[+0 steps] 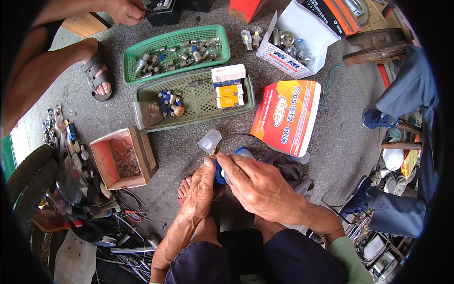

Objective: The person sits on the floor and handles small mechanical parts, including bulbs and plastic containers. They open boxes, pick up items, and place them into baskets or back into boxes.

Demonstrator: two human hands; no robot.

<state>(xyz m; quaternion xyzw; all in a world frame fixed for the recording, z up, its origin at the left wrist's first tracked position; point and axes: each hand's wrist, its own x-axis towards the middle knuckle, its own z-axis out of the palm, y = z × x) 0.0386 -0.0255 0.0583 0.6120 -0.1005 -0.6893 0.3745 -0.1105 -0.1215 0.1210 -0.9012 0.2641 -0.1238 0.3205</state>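
My left hand (pixel 199 189) and my right hand (pixel 257 184) meet above my feet, thumbs close together and fingers closed. Between them is a blue, rounded object (pixel 219 173), mostly covered by my fingers, so its kind is hidden. Just beyond my thumb tips a translucent white plastic cup (pixel 209 141) lies tilted. Past my right knuckles shows a blue-and-white rounded thing (pixel 244 152), partly hidden. Farther off, a green basket (pixel 250 97) holds small blue-based bulbs (pixel 169 102) and small boxes (pixel 230 90). Another green basket (pixel 127 59) behind it holds metal-based bulbs (pixel 196 54).
An open carton (pixel 153 158) with small pale pieces stands left. A white box (pixel 283 64) of bulbs and an orange-red card (pixel 286 118) are right of the baskets. Dark cloth (pixel 288 170) lies beside my right hand. Another person's hand (pixel 126 12) is far left; someone's legs (pixel 399 208) are right.
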